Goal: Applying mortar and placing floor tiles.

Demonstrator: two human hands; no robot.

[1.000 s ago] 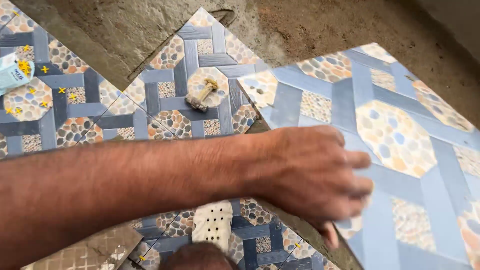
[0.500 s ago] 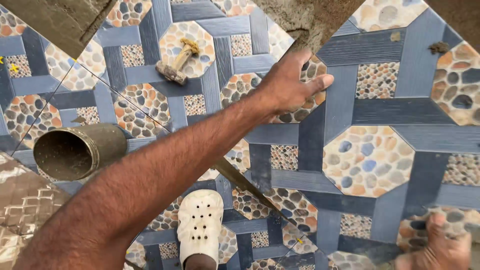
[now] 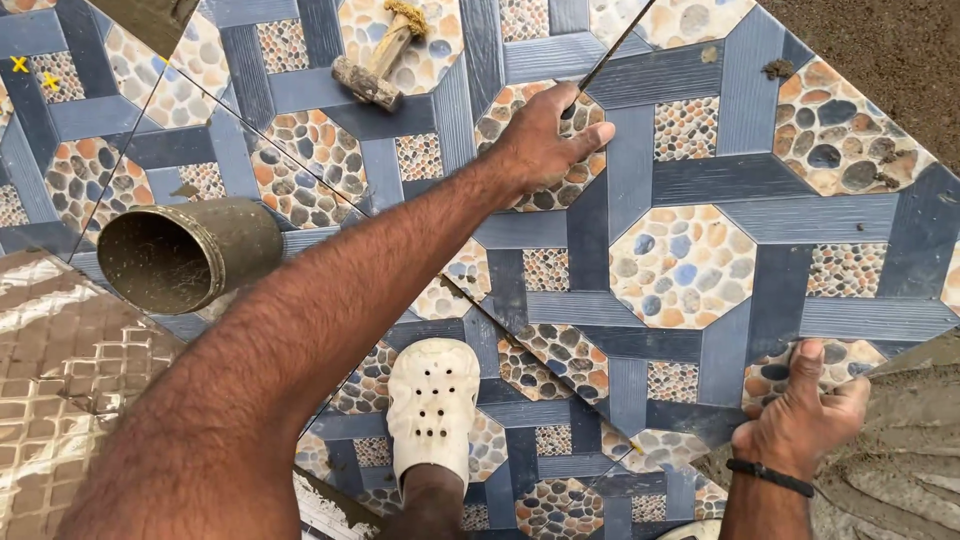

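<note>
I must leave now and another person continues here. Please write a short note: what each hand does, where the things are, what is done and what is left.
Left hand: flat on the far corner of the big patterned tile, fingers spread, not gripping.
Right hand: shut on the tile's near edge, thumb on top.
The tile sits beside the already laid tiles, partly over the bare mortar bed. A mallet lies on the laid tiles; a metal can lies on its side at the left. A white clog stands on the laid floor.
Done: neighbouring tiles are down.
Left: this tile is not yet released; likely it needs aligning and tapping.
</note>
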